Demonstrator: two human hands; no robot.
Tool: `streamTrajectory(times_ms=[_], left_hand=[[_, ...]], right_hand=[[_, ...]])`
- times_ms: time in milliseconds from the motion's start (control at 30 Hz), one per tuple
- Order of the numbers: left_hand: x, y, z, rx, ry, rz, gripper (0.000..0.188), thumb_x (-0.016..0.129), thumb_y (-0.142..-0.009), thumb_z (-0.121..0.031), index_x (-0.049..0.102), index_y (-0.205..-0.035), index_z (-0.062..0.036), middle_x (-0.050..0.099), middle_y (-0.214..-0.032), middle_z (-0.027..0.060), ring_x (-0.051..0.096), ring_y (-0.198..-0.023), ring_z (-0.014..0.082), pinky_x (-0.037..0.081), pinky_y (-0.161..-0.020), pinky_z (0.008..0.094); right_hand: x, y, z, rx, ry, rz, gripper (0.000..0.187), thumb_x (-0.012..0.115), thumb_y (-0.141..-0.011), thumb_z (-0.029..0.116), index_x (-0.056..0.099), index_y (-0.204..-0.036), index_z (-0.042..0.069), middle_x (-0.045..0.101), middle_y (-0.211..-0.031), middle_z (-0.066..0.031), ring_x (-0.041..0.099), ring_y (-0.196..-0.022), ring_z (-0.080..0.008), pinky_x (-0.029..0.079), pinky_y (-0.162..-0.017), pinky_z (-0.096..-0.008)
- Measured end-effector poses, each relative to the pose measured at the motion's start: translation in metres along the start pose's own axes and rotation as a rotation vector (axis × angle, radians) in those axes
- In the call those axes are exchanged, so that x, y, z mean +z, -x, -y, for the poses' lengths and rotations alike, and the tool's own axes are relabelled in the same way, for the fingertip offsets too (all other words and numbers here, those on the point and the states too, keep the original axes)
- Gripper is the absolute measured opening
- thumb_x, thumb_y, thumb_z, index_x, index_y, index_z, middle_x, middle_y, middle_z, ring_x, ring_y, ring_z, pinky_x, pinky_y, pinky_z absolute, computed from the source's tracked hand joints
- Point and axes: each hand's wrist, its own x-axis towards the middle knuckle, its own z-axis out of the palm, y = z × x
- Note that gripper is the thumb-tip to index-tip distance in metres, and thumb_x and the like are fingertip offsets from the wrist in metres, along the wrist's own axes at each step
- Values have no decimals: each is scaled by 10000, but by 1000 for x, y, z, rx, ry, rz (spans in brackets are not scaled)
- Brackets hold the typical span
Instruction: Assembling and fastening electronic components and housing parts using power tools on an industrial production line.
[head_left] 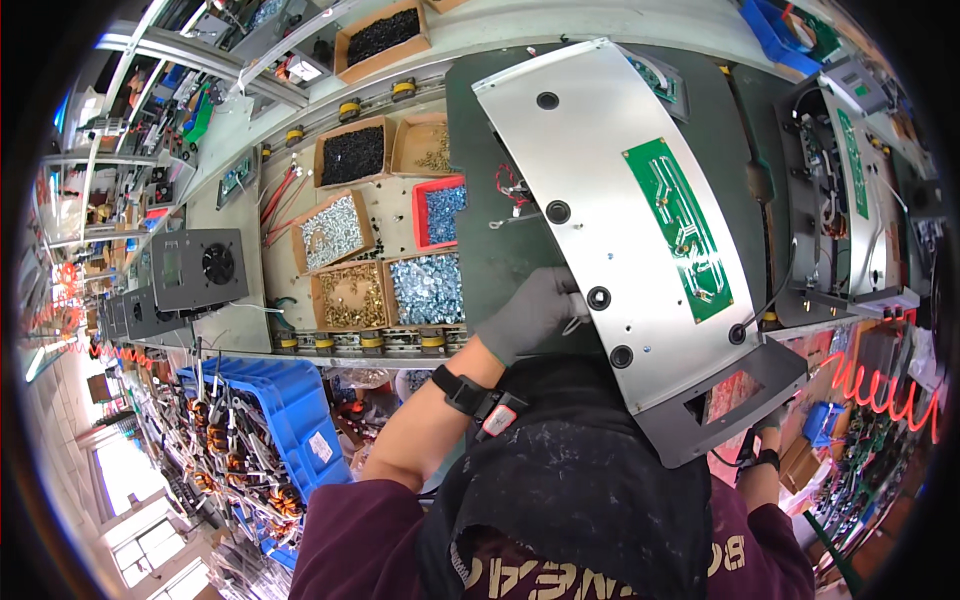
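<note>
A long silver metal panel [590,180] with black round grommets lies tilted across the bench in front of me. A green circuit board [680,230] is fixed to its face, and a dark grey end plate [725,400] with a rectangular cutout joins its near end. At the panel's left edge is my left hand [530,312] in a grey glove, its fingers curled; a small pale loop shows at the fingertips, too small to name. My right hand [772,425] is by the end plate's right side, largely hidden, near a black cable. Red wires [512,185] stick out beside the panel.
Left of the panel, cardboard trays of silver screws [332,232], brass parts [350,295] and black screws [353,155] stand near a red bin [440,213]. A blue crate [290,410] holds wired parts at lower left. Another open unit [850,190] and a red coiled hose [880,385] are right.
</note>
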Motion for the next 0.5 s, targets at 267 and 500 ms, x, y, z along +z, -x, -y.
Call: streamTrajectory(times_ms=[267,500], left_hand=[[-5,36,-23,-100,322,93,479,598,-834,-40,433,-1280,19,553,-1187,131,557,-1071,196,472,-902,339],[-93,31,-35,-21,-232,-356,346,626,-860,-157,575,-1148,27,622,-848,49,551,-712,91,465,-633,249]], right_hand=[[41,34,47,-256,451,-106,446,664,-828,260,573,-1142,-43,629,-1050,-171,607,-937,-263,473,-806,-344],[50,129,172,-843,702,-465,399,623,-891,208,554,-1195,-42,606,-1166,-184,603,-1003,-270,472,-887,-347]])
